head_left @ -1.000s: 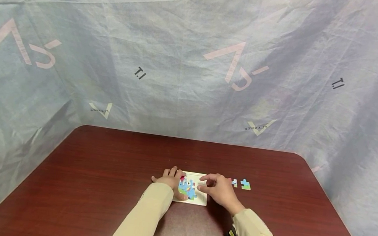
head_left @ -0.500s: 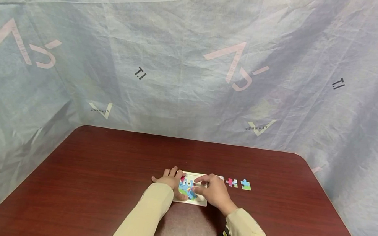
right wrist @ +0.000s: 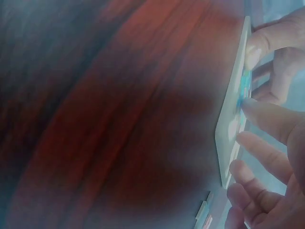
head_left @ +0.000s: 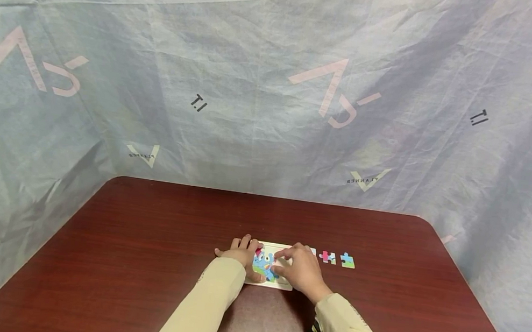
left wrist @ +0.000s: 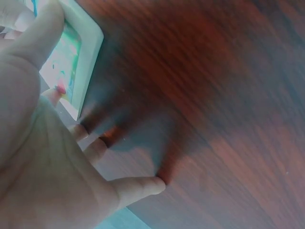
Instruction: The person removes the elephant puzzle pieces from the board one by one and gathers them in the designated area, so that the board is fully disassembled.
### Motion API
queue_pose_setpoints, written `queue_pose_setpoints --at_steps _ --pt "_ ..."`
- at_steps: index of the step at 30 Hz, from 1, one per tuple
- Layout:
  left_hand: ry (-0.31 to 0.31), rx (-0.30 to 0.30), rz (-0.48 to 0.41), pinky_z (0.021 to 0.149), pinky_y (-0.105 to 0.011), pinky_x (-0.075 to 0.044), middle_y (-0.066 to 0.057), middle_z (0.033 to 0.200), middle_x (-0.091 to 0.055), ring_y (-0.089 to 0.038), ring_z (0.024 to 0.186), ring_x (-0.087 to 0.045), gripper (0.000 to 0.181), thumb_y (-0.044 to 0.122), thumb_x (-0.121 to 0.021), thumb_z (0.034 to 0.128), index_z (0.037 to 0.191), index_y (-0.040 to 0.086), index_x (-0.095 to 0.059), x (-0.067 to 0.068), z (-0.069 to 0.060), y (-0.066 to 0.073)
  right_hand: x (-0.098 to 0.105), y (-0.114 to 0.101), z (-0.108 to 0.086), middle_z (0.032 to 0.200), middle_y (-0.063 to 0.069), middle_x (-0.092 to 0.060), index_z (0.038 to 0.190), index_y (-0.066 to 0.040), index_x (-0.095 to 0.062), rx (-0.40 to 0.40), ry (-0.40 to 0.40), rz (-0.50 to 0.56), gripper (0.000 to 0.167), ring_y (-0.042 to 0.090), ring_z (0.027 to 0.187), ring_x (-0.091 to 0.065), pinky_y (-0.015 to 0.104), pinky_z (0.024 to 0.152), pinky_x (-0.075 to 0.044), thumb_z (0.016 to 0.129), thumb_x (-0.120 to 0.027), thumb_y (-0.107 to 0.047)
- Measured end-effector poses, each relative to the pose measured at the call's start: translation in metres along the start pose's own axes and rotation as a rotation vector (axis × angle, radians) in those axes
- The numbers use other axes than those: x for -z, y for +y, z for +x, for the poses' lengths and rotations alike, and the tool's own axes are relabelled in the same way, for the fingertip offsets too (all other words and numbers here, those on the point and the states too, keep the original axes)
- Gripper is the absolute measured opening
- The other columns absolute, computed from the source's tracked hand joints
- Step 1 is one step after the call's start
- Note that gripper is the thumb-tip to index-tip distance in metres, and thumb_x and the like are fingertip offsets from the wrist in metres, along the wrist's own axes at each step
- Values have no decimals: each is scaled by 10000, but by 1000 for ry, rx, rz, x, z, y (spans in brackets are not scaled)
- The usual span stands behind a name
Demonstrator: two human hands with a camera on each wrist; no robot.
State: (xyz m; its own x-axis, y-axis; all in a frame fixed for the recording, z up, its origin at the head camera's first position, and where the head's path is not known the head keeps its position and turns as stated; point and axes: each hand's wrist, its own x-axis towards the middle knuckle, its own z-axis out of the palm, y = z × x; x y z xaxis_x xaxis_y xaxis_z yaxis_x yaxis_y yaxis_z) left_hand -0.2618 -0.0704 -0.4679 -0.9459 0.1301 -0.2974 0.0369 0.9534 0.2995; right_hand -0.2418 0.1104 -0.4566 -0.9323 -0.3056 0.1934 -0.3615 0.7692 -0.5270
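Note:
A small pale puzzle tray [head_left: 285,286] lies on the table, partly covered by both hands. Inside it, joined puzzle pieces [head_left: 263,263] show a blue cartoon face with green below. My left hand [head_left: 238,256] rests with spread fingers over the tray's left side; in the left wrist view its thumb [left wrist: 45,36] lies across the rim. My right hand [head_left: 302,270] is over the right half, thumb and index finger pinching a puzzle piece at the tray; the fingers hide most of that piece. In the right wrist view the right thumb [right wrist: 259,112] touches the blue part.
Right of the tray lie a loose pink-and-white puzzle piece [head_left: 328,257] and a blue-and-green puzzle piece [head_left: 347,260]. Another pale piece [head_left: 313,251] peeks out beside the right hand. A grey cloth curtain [head_left: 253,105] hangs behind the dark red table [head_left: 168,220].
My right hand has moved left over the tray, its thumb and index finger coming down onto the picture. The pink-and-white piece beside it has come into view. My left hand has stayed put.

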Motion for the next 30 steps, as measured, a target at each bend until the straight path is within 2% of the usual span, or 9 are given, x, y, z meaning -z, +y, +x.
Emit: queue_pose_setpoints --at_steps 6,15,26,30 --pt "4 -1 -8 1034 -804 -256 -106 1624 -287 -332 1475 -272 842 474 -866 791 1468 235 -427 6 -7 4 -1 -1 0 948 60 -650 969 -142 -809 15 -14 -32 214 243 875 -560 456 776 -459 780 -890 -202" --pt "-8 13 9 1050 -783 -264 -105 1625 -282 -321 1475 -272 829 444 -855 816 1480 223 -410 11 -12 8 -3 -1 2 935 80 -652 920 -131 -775 12 -9 7 192 264 898 -563 530 821 -459 768 -891 -150" --pt "9 0 7 1041 -782 -282 -95 1620 -302 -332 1472 -287 840 465 -865 795 1477 239 -430 0 0 1 -4 -2 2 920 57 -620 922 -121 -750 -2 6 30 218 231 880 -540 493 809 -445 760 -895 -121" --pt "14 -6 20 1037 -781 -290 -91 1622 -302 -333 1470 -287 861 485 -859 794 1496 241 -424 -1 0 0 -2 -3 2 926 52 -616 920 -124 -741 4 4 21 230 238 895 -551 488 797 -449 754 -900 -118"
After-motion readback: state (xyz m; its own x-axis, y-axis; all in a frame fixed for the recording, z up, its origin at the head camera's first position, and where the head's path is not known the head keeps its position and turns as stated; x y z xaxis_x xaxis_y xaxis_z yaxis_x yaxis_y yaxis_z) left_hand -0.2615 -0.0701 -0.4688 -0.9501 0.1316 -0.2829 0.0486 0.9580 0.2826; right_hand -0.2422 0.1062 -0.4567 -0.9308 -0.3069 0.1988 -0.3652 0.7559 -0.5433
